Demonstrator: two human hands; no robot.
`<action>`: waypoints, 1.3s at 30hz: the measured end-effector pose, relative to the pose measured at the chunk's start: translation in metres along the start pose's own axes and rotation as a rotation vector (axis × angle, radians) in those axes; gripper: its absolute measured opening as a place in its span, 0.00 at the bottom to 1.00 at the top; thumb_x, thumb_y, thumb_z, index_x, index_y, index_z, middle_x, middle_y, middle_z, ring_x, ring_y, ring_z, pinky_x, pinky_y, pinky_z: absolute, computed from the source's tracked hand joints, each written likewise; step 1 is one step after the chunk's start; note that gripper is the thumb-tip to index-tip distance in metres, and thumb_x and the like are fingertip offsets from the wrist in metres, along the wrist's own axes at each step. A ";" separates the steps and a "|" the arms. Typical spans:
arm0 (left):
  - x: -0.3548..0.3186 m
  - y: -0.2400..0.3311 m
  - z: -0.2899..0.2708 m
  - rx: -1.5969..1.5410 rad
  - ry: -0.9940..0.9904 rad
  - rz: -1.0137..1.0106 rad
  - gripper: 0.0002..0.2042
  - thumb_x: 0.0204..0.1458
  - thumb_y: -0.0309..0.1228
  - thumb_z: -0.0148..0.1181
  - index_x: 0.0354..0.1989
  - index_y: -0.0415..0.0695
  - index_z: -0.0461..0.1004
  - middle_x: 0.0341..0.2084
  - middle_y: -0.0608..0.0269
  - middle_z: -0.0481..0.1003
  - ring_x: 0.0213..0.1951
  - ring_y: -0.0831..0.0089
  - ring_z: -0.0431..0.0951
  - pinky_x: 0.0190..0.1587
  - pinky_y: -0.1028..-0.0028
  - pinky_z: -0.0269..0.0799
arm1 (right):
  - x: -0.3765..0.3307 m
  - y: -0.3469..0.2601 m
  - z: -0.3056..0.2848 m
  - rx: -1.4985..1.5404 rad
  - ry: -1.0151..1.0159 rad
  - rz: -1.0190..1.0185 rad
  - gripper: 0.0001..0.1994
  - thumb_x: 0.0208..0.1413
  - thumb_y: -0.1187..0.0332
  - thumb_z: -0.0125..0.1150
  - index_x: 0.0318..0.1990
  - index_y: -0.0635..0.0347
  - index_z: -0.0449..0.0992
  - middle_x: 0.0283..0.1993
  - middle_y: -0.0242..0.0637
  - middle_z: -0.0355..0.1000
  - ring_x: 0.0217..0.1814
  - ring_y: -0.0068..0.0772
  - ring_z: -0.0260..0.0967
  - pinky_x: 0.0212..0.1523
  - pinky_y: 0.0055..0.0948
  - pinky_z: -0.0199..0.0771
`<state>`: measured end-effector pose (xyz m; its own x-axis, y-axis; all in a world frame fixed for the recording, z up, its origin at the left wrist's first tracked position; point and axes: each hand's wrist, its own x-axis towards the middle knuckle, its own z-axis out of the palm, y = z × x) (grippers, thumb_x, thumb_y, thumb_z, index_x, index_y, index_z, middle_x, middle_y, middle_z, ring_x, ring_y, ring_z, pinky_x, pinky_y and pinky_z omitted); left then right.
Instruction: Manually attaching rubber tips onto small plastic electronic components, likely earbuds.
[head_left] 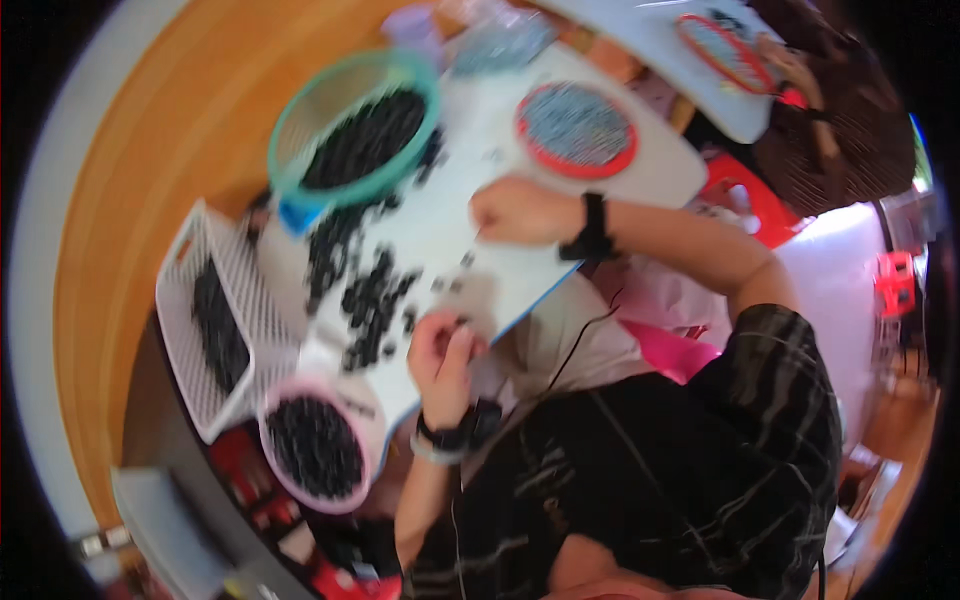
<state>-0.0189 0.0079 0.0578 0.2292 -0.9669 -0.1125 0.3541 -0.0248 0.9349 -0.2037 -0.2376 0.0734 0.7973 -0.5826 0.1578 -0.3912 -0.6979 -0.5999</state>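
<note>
My left hand (440,352) is over the table's near edge, its fingers curled and pinching a small black piece (462,321). Farther to the right, my right hand (525,210) is closed with its fingertips pressed together; whatever they hold is too small and blurred to name. Loose black pieces (372,305) lie scattered on the white table (470,150), left of my hands. A red-rimmed round tray (577,168) of small grey-silver parts stands just beyond my right hand.
A green basket (283,160) of black pieces stands at the far left. A white crate (180,350) and a pink basin (268,455), both with black pieces, are nearer. Clear plastic bags (500,45) lie at the back. Another person's hand (790,65) is beside a second red-rimmed tray (725,55).
</note>
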 end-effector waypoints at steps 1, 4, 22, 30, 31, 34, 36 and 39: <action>-0.003 0.000 -0.004 0.006 0.003 -0.001 0.07 0.63 0.18 0.58 0.47 0.38 0.73 0.33 0.64 0.74 0.32 0.75 0.78 0.38 0.75 0.75 | 0.003 0.007 0.013 0.064 0.039 -0.016 0.08 0.51 0.68 0.68 0.31 0.63 0.78 0.29 0.47 0.76 0.31 0.46 0.74 0.35 0.42 0.74; 0.003 0.004 -0.016 -0.023 -0.071 0.124 0.05 0.62 0.18 0.61 0.44 0.35 0.73 0.34 0.65 0.73 0.33 0.79 0.76 0.38 0.78 0.74 | 0.027 -0.012 0.024 0.108 -0.049 0.066 0.08 0.52 0.69 0.70 0.33 0.64 0.78 0.30 0.45 0.77 0.31 0.39 0.76 0.35 0.37 0.75; 0.000 -0.003 -0.021 0.128 -0.129 0.158 0.06 0.63 0.21 0.62 0.46 0.37 0.73 0.36 0.65 0.71 0.33 0.77 0.75 0.40 0.76 0.76 | 0.003 0.004 -0.013 -0.050 0.123 0.106 0.08 0.57 0.70 0.68 0.39 0.65 0.78 0.30 0.39 0.77 0.31 0.32 0.75 0.36 0.32 0.76; -0.002 -0.018 -0.032 0.171 -0.139 0.187 0.07 0.63 0.21 0.62 0.46 0.37 0.72 0.36 0.66 0.72 0.33 0.77 0.76 0.40 0.76 0.76 | 0.021 0.050 -0.058 -0.110 0.157 0.168 0.07 0.56 0.67 0.64 0.38 0.61 0.79 0.37 0.48 0.80 0.42 0.53 0.78 0.44 0.46 0.77; -0.005 -0.019 -0.034 0.186 -0.141 0.187 0.07 0.63 0.21 0.62 0.46 0.37 0.72 0.36 0.66 0.72 0.33 0.77 0.76 0.40 0.76 0.76 | 0.025 0.049 -0.050 -0.235 0.148 0.149 0.08 0.55 0.69 0.65 0.40 0.62 0.80 0.37 0.47 0.80 0.41 0.51 0.79 0.43 0.44 0.77; -0.010 -0.016 -0.032 0.169 -0.146 0.196 0.06 0.63 0.21 0.62 0.46 0.37 0.72 0.36 0.65 0.72 0.33 0.77 0.76 0.40 0.76 0.76 | 0.033 0.045 -0.033 -0.404 0.120 0.142 0.09 0.53 0.71 0.65 0.41 0.63 0.80 0.37 0.47 0.80 0.41 0.51 0.79 0.43 0.44 0.77; -0.013 -0.016 -0.034 0.191 -0.150 0.196 0.06 0.63 0.21 0.62 0.45 0.37 0.72 0.36 0.65 0.72 0.33 0.77 0.76 0.40 0.76 0.76 | 0.036 0.045 -0.025 -0.450 0.100 0.160 0.09 0.53 0.71 0.65 0.41 0.62 0.81 0.39 0.47 0.81 0.43 0.54 0.79 0.44 0.46 0.77; -0.016 -0.008 -0.024 0.157 -0.121 0.187 0.05 0.62 0.21 0.64 0.43 0.36 0.74 0.35 0.65 0.72 0.33 0.79 0.75 0.38 0.78 0.73 | 0.039 0.041 -0.019 -0.437 0.049 0.149 0.11 0.53 0.74 0.60 0.44 0.60 0.82 0.43 0.52 0.80 0.47 0.59 0.78 0.46 0.52 0.78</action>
<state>-0.0032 0.0293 0.0440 0.1643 -0.9814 0.0992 0.1684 0.1270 0.9775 -0.1971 -0.2970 0.0695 0.6990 -0.7017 0.1380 -0.6654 -0.7089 -0.2339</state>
